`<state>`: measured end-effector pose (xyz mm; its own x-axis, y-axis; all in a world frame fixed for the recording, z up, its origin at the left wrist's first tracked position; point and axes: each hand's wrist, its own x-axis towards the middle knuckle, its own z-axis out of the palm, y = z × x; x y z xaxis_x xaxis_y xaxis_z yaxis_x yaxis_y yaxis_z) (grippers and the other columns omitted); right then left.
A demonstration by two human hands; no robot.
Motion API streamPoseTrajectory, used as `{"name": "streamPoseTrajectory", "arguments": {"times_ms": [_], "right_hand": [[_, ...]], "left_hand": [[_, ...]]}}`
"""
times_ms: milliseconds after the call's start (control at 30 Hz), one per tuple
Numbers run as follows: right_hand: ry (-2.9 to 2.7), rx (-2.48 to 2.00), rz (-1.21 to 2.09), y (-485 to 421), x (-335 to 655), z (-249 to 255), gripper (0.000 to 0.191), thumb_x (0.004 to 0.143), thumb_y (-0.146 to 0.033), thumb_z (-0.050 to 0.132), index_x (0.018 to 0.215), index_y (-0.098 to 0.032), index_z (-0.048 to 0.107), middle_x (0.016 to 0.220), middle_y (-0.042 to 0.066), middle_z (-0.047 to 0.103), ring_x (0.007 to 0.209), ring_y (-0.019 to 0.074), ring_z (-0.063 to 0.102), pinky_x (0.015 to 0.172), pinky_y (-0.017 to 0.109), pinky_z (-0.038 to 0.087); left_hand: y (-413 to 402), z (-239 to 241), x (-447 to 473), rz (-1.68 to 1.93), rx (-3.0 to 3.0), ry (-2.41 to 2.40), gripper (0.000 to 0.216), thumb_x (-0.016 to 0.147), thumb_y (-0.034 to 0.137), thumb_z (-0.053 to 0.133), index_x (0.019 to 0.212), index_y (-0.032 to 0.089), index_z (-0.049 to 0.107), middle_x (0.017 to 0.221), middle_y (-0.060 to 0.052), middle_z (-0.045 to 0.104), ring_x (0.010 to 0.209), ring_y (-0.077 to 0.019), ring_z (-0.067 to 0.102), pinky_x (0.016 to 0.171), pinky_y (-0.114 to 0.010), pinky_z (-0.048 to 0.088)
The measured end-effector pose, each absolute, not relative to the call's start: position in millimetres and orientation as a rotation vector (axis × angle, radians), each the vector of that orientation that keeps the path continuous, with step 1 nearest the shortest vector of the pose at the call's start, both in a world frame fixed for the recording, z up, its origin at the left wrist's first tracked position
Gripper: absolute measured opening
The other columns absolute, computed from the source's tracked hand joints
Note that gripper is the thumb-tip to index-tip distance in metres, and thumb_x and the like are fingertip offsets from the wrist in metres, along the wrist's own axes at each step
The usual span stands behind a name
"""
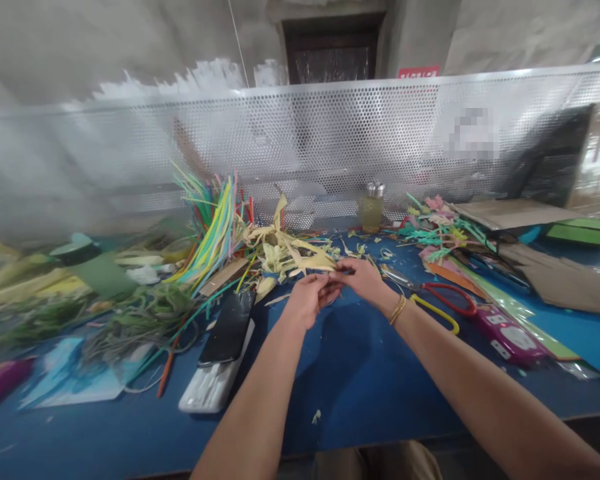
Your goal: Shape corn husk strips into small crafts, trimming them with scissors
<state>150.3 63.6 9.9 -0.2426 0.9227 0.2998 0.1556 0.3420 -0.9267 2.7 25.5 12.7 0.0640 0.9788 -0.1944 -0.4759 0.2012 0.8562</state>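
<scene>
My left hand (313,297) and my right hand (363,280) meet over the middle of the blue table, fingers pinched together. A pale yellow leaf-like strip (320,261) reaches from their fingertips toward a tangled heap of similar pale yellow pieces (275,250). Both hands appear closed on this strip, though the fingers partly hide the grip. Just right of my right hand lie scissors (450,301) with a red and a yellow handle loop. A black phone (229,327) rests on a white block-like device (200,390) to the left of my left hand.
Behind the phone stands a bundle of coloured thin stems (215,223). A lidded glass jar (373,210) is by the perforated metal screen (340,147). Pink and teal craft flowers (437,227), cardboard (565,277) and a purple object (513,335) lie right; grey-green strands (135,320) left.
</scene>
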Motion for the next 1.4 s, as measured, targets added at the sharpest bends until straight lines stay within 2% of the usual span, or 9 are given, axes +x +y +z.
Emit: {"name": "streamPoseTrajectory", "arguments": {"times_ms": [167,300,367,533,667,800,1000,1167,1400], "right_hand": [[-1.046,-1.003,1.326,63,165,13,0.02,0.073,-0.036,0.067,0.077,-0.018,0.058,0.067,-0.002,0.057,0.058,0.0086,0.049,0.053,0.02,0.041],[-0.931,-0.97,1.505,52,172,13,0.013,0.073,-0.025,0.068,0.077,-0.018,0.057,0.064,-0.002,0.056,0.054,0.0071,0.05,0.051,0.02,0.042],[-0.953,-0.993,1.494,48,169,8,0.016,0.071,-0.025,0.07,0.078,-0.018,0.058,0.066,-0.002,0.058,0.056,0.0075,0.052,0.049,0.019,0.041],[-1.109,-1.083,1.338,51,165,-6,0.025,0.063,-0.033,0.075,0.074,-0.017,0.059,0.065,-0.002,0.059,0.056,0.0077,0.051,0.047,0.019,0.036],[-1.194,-1.103,1.218,56,169,-10,0.03,0.06,-0.038,0.075,0.072,-0.016,0.06,0.06,-0.003,0.055,0.056,0.0083,0.048,0.049,0.021,0.035],[-1.214,-1.084,1.196,56,171,-9,0.032,0.06,-0.041,0.074,0.071,-0.016,0.059,0.06,-0.003,0.053,0.056,0.0081,0.046,0.052,0.022,0.037],[-1.283,-1.074,1.123,58,173,-8,0.033,0.064,-0.046,0.07,0.073,-0.016,0.06,0.059,-0.004,0.051,0.055,0.0086,0.044,0.053,0.023,0.036],[-1.456,-1.091,0.908,59,173,-9,0.029,0.067,-0.044,0.068,0.062,-0.017,0.058,0.056,-0.004,0.049,0.055,0.0093,0.042,0.053,0.024,0.034],[-1.152,-0.954,1.479,53,160,-11,0.02,0.064,-0.031,0.073,0.068,-0.016,0.059,0.054,-0.004,0.049,0.051,0.0077,0.043,0.053,0.023,0.041]], "left_hand": [[36,9,-9,1.429,1.03,1.183,0.004,0.08,0.02,0.062,0.077,0.016,0.062,0.096,-0.008,0.07,0.085,-0.0215,0.068,0.075,-0.034,0.054],[43,-1,-26,1.433,1.542,1.559,0.02,0.067,0.013,0.071,0.084,0.023,0.072,0.103,-0.007,0.069,0.111,-0.0265,0.057,0.099,-0.036,0.04],[40,-3,-29,1.397,1.706,1.624,0.034,0.06,0.011,0.076,0.09,0.026,0.074,0.112,-0.007,0.066,0.116,-0.0284,0.052,0.103,-0.036,0.034],[28,1,-24,1.322,1.724,1.802,0.006,0.069,0.029,0.073,0.065,0.024,0.073,0.097,-0.011,0.066,0.117,-0.0324,0.05,0.1,-0.035,0.035],[25,4,-19,1.456,1.821,1.69,0.008,0.067,0.024,0.074,0.075,0.026,0.074,0.111,-0.009,0.064,0.127,-0.0318,0.041,0.11,-0.038,0.023],[23,5,-17,1.329,1.657,1.663,0.015,0.07,0.016,0.068,0.08,0.025,0.075,0.093,-0.011,0.068,0.123,-0.034,0.045,0.109,-0.042,0.023],[23,10,-16,1.384,1.807,1.592,0.032,0.068,0.015,0.07,0.097,0.027,0.073,0.132,-0.006,0.055,0.132,-0.029,0.038,0.108,-0.034,0.027],[30,-2,3,1.158,1.711,1.418,0.024,0.076,0.043,0.064,0.08,0.022,0.073,0.094,-0.007,0.07,0.1,-0.0265,0.059,0.092,-0.034,0.04],[30,-13,16,1.044,1.674,1.23,0.022,0.067,0.035,0.069,0.059,0.015,0.063,0.055,0.003,0.055,0.055,-0.0106,0.045,0.058,-0.024,0.033]]}}
